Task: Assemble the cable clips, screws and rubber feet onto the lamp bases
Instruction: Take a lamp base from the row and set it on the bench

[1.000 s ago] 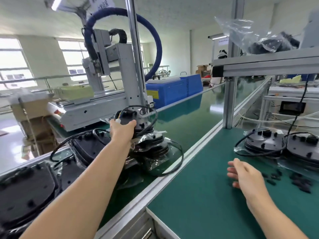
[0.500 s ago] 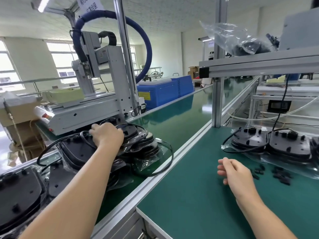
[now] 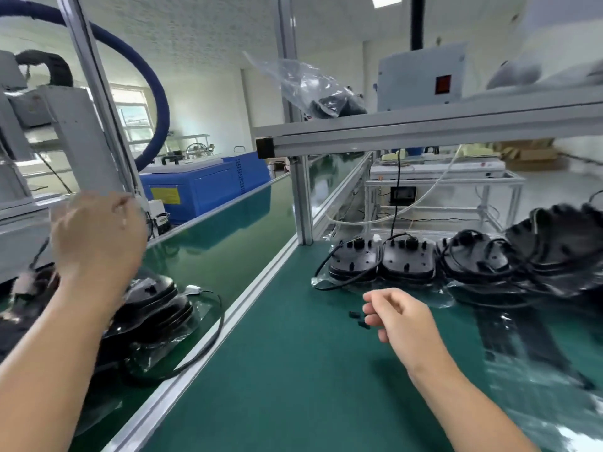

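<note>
- Progress: lamp bases (image 3: 381, 261) are laid in a row at the back of the green tabletop (image 3: 293, 386), underside up, on plastic sheet; more are stacked on the conveyor (image 3: 228, 230) at left — fitting is judged unfinished
- Small black parts (image 3: 357, 319) lie loose just beside the right hand (image 3: 401, 316), whose fingers are loosely curled, nothing seen held
- Left hand (image 3: 98, 236) is raised and blurred; its grip cannot be told
- Room: bare tabletop ahead, bounded by an aluminium rail (image 3: 208, 347) and an upright post (image 3: 301, 197) — an overhead shelf (image 3: 424, 132) limits lifting
</note>
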`<state>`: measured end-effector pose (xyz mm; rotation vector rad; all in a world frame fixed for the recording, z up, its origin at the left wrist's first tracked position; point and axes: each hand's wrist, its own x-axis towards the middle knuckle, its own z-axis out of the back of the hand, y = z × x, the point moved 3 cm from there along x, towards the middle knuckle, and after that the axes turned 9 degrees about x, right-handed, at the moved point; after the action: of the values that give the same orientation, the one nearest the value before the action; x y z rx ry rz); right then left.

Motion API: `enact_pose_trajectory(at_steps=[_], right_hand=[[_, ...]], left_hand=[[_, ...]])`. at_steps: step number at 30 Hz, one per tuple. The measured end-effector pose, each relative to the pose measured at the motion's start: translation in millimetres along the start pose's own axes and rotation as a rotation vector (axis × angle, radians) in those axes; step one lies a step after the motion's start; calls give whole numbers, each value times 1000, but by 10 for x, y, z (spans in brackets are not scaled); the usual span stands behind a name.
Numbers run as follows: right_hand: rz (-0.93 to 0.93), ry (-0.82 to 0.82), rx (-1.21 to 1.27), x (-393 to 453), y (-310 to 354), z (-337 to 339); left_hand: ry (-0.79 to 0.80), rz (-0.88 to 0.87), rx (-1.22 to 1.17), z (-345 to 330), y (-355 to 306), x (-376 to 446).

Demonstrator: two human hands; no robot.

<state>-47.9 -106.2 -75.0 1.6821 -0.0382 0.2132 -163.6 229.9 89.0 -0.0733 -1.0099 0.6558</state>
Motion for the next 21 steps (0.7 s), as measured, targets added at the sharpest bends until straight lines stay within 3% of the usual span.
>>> enact_pose_trajectory(at_steps=[3,6,10,14,17,21], right_hand=[[16,-100,-21,7,101,500],[5,-218,7,13,127,908],[-14,-327,66,34,81,1192],[0,-363,90,49,42,1260],[22,-409,97,68,53,1314],[17,-574,97,98,90,1485]], left_hand=[[40,-177,-210,-282,-736,-296],[291,-303,-328,-840,-1411,-681],[683,-277,-326,-1654,-2035,-1046],[962,-109,-144,-2294,-2161,-1118],[886,-64,-71,-2483,-2196,-1079],[751,-200,-294,-2342,-2772,-1254]])
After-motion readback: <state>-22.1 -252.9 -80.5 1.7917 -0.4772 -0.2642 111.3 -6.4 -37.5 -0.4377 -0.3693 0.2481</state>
